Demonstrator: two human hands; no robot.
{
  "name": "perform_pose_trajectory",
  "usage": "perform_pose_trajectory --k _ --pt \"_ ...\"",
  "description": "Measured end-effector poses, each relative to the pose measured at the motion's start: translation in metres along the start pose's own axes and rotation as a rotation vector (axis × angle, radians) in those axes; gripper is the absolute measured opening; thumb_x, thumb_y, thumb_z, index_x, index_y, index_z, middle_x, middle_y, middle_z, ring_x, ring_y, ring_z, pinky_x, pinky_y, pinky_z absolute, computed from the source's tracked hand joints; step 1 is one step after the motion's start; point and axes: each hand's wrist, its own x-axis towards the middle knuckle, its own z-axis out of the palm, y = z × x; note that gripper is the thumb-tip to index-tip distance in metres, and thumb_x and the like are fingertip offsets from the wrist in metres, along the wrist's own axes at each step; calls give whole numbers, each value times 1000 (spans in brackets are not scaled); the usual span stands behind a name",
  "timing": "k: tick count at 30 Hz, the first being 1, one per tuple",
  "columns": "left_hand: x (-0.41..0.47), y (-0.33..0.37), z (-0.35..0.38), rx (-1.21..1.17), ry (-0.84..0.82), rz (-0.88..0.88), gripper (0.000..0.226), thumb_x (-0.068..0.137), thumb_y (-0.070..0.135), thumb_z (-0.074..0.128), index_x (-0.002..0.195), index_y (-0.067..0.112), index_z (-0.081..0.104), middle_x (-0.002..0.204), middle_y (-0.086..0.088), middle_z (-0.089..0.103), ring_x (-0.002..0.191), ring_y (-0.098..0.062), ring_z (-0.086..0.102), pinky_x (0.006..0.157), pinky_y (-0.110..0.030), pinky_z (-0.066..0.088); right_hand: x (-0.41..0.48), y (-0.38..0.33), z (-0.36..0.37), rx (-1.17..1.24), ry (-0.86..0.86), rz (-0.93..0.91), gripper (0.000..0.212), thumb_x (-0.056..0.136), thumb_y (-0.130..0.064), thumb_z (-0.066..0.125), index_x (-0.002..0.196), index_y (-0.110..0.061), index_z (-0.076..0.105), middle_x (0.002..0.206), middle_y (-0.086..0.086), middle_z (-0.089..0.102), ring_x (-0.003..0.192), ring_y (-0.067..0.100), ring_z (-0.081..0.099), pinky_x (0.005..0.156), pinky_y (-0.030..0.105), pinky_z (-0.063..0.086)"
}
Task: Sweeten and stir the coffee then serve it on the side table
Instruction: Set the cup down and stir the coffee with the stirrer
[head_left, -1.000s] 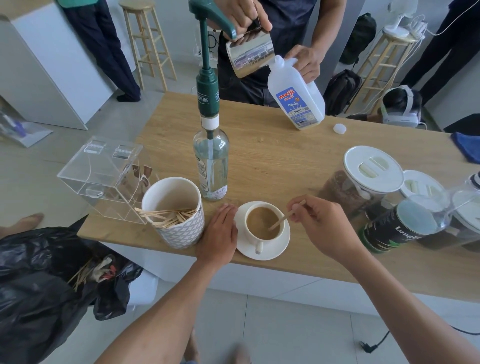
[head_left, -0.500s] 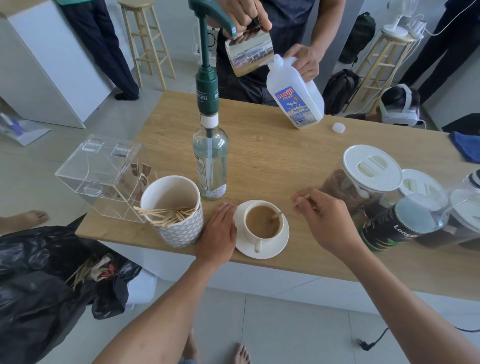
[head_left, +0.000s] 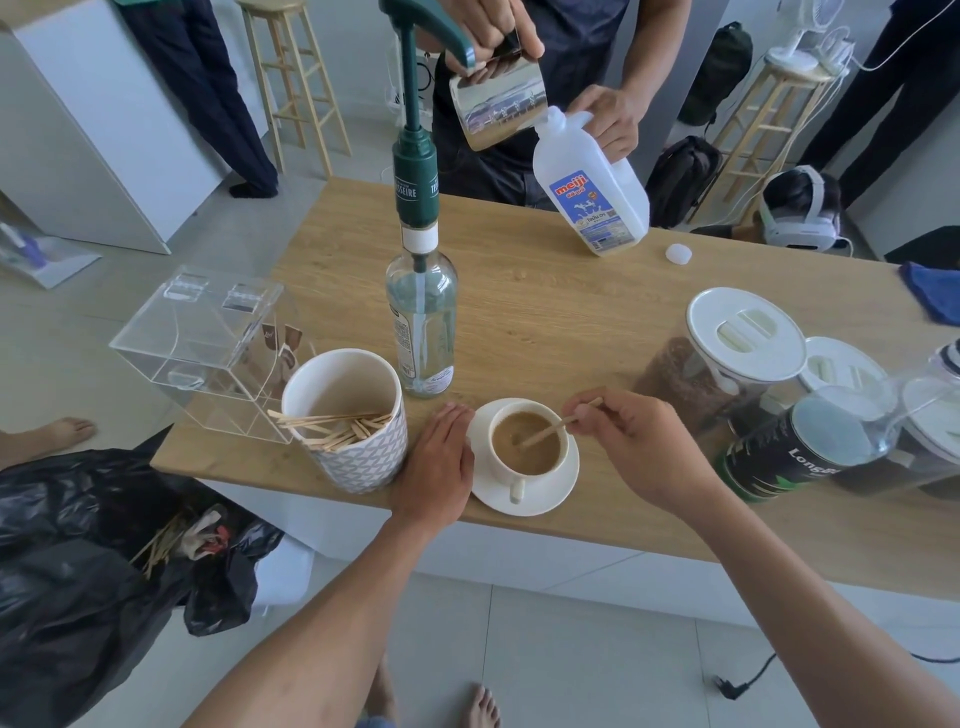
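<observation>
**Illumination:** bright, even, diffuse daylight with no hard-edged shadows. The left hand (head_left: 436, 467) and the white ceramic cup (head_left: 506, 474) on its white saucer (head_left: 561, 488) cast only faint, soft shadows on the light wooden tabletop (head_left: 545, 312).

**Reflections:** the polished steel pitcher (head_left: 498, 104) mirrors the room. The clear acrylic box (head_left: 197, 348) carries pale glare. The black plastic bag (head_left: 62, 571) reads dark, with glossy highlights.

**Focus:** sharp at centre, including the thin wooden stir stick (head_left: 545, 433).

**Distortion:** the wide-angle lens bows the table edge and tilts the pale wooden stool (head_left: 272, 5) near the frame border.

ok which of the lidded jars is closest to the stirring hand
The leftmost jar, with brown contents, just past the right hand; the other jars sit farther right.
</observation>
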Motion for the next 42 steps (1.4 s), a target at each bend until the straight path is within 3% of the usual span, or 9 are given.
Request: perform_pose_trajectory --k 6,9,16,20,24,31,34,37,42 --pt "0 1 0 5 8 -7 41 101 13 37 142 8 46 148 -7 46 143 -18 31 117 -20 12 3 0 -8 -48 97 -7 15 96 -15 59 91 -21 72 83 -11 74 80 11 70 70 19 52" --pt "0 0 0 10 4 -11 42 101 13 37 142 8 46 148 -7 46 143 -17 30 117 -18 10 1 -2 -4 -22 -4 -1 16 96 -18 60 94 -26 74 82 -12 76 79 9 70 71 23 53" --pt "0 1 -1 16 6 -14 42 102 15 35 142 9 45 148 -5 46 143 -17 30 117 -21 13 1 1 -13 -47 43 -15 17 97 -15 59 90 -25 71 80 -14 73 77 -1 67 66 10 48" --pt "0 0 -1 22 2 -13 42 101 14 36 142 9 45 149 -5 45 144 -16 29 116 -19 11 -3 0 -11 -52 -103 -14 19 98 -20 58 94 -34 71 81 -18 75 83 1 69 74 16 53" --pt "0 2 -1 26 8 -9 42 101 13 36 142 9 46 149 -6 46 144 -18 30 117 -22 14 -3 4 -17 -92 -7 -27 15 98 -21 58 96 -27 72 80 -13 74 78 16 71 73 31 57" --pt "-1 4 -3 16 16 -9 42 101 12 37 142 8 46 148 -6 46 144 -17 30 116 -18 11 -3 -2 -13 -102 -136 -12 22 97 -21 59 91 -40 68 77 -17 74 80 -1 69 70 12 50" --pt "-1 5 -4 8 20 -13 41 101 12 37 141 8 47 148 -7 46 143 -18 31 115 -17 10 -1 -3 -16 -104 -14 -15 19 97 -20 58 90 -33 70 78 -12 73 77 7 69 69 20 51" --pt "-1 4 -3 8 17 -18 42 100 10 38 141 7 46 148 -7 46 143 -18 30 115 -16 9 1 -7 -10 -95 -34 -27 16 98 -20 59 97 -27 73 82 -11 75 79 23 70 73 36 55" --pt "-1 4 -2 -6 9 -20 43 100 11 38 143 9 45 149 -6 45 144 -16 28 116 -17 10 -1 -2 -11 -156 -39 -23 19 98 -21 55 90 -32 68 73 -13 71 72 4 66 65 25 52"
